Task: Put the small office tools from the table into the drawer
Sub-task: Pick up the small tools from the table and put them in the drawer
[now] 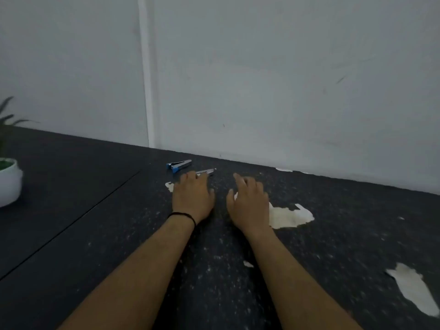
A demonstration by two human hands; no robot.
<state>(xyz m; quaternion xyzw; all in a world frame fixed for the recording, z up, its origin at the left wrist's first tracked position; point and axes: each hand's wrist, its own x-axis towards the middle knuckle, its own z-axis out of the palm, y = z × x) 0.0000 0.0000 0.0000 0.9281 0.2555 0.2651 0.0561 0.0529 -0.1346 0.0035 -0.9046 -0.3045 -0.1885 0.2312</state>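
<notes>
A small blue and silver stapler (pixel 179 165) lies on the dark speckled table (pixel 119 222) near the wall. Just in front of it lies a second small metal tool (pixel 205 172), partly hidden by my left hand (pixel 192 198). That hand rests palm down with its fingertips at the tool; no grip on it shows. My right hand (pixel 247 206) lies flat beside it, fingers spread, holding nothing. No drawer is in view.
A white pot with a green plant (pixel 8 182) stands at the left edge. Pale patches of worn surface (pixel 290 215) mark the table on the right. A seam (pixel 71 220) runs diagonally across the left half. The grey wall (pixel 262 79) is close behind.
</notes>
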